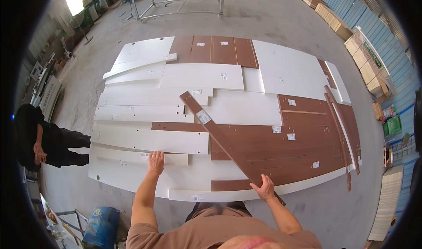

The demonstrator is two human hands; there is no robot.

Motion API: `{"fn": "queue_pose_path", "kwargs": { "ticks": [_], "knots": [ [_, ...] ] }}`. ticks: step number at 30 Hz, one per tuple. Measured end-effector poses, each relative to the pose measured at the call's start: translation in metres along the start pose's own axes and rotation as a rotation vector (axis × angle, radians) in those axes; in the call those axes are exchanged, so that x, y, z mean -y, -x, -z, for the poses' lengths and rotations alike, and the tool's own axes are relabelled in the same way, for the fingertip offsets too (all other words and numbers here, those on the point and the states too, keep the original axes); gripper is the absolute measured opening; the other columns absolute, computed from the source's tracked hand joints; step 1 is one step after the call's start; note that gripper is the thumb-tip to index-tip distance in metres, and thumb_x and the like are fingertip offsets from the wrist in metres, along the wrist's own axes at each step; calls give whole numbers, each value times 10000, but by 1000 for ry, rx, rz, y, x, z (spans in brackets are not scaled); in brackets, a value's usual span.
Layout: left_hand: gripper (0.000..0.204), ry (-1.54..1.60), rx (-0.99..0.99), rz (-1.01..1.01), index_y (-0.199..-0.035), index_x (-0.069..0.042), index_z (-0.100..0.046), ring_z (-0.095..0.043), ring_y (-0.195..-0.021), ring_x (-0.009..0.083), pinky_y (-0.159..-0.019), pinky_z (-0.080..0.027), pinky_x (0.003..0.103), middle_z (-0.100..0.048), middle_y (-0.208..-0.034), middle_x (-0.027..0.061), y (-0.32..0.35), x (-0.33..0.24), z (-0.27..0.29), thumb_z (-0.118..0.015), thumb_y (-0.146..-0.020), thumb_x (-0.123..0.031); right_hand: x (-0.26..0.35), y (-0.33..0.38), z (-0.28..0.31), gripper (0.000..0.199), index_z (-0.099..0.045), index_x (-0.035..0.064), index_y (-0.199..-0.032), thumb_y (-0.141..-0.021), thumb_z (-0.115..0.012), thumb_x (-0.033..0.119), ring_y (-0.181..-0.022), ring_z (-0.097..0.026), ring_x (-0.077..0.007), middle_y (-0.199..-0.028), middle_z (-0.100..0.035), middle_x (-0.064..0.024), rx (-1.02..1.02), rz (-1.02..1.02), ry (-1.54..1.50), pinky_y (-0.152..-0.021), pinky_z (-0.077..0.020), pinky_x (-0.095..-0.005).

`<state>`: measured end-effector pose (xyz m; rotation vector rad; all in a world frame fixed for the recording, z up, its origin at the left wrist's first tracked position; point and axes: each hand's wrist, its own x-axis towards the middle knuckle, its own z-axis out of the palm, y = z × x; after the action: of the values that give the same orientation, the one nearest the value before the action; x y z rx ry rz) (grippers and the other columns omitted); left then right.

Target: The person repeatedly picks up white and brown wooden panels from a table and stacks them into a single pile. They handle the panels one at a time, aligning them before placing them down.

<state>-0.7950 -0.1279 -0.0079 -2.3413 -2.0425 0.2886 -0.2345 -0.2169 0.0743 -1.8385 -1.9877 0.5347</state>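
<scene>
My right hand [264, 187] is closed around the near end of a long narrow brown board [226, 145]. The board slants away to the far left across the stack, with a white label near its far end. My left hand [156, 162] lies over a short white panel strip [178, 159], its fingers bent over the strip's far edge. Under both hands spreads a wide layer of white panels [149, 140] and brown panels [272, 143], many with labels and drilled holes. The near end of the held board passes beyond my right hand over the stack's front edge.
Narrow brown strips [340, 132] lie at the stack's right side, some overhanging. At the left edge stands a person in black [37, 139]. Beyond is a metal-framed table [180, 5]; boxes [334, 21] line the right wall. A blue sack [101, 227] sits near left.
</scene>
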Motion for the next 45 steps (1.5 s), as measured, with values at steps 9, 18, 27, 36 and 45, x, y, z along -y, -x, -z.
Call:
{"fn": "queue_pose_path", "kwargs": {
  "ticks": [9, 18, 27, 36, 45],
  "knots": [
    [495, 139, -211, 118, -1312, -28, -523, -452, -1339, 307, -1084, -392, 415, -509, -1390, 157, 34, -1, -20, -601, -824, -64, 27, -4, -22, 617, -574, -25, -1150, -728, -854, 327, -936, -610, -399, -1002, -617, -195, 59, 121, -34, -806, -499, -482],
    [437, 17, 143, 17, -1124, -50, -554, -488, -1196, 249, -1103, -324, 389, -524, -1157, 106, 22, 7, 21, -710, -718, -87, 59, -12, -35, 595, -554, -11, -1180, -758, -839, 297, -929, -605, -411, -1004, -601, -192, 109, 245, -19, -798, -487, -487],
    [450, 19, 191, -101, -1106, -69, -537, -517, -1114, 246, -1040, -351, 385, -531, -1111, 91, 61, 32, 38, -706, -688, -69, 107, -46, -67, 582, -568, -4, -1155, -762, -826, 339, -924, -613, -391, -977, -629, -185, 191, 358, -7, -761, -502, -490],
    [362, 210, -252, -64, -1074, -92, -496, -542, -1068, 255, -1016, -323, 427, -542, -1030, 80, 143, 68, 66, -584, -743, 23, 171, -88, -132, 594, -551, -9, -1171, -787, -800, 369, -955, -615, -380, -1007, -623, -186, 325, 469, 38, -782, -516, -473],
    [368, 250, -380, -46, -1087, -93, -491, -551, -1096, 260, -1037, -304, 459, -554, -1027, 74, 197, 60, 87, -601, -750, 4, 234, -109, -212, 567, -517, 13, -1117, -793, -794, 386, -962, -617, -350, -997, -611, -163, 420, 571, 92, -750, -529, -472]
  ]
}}
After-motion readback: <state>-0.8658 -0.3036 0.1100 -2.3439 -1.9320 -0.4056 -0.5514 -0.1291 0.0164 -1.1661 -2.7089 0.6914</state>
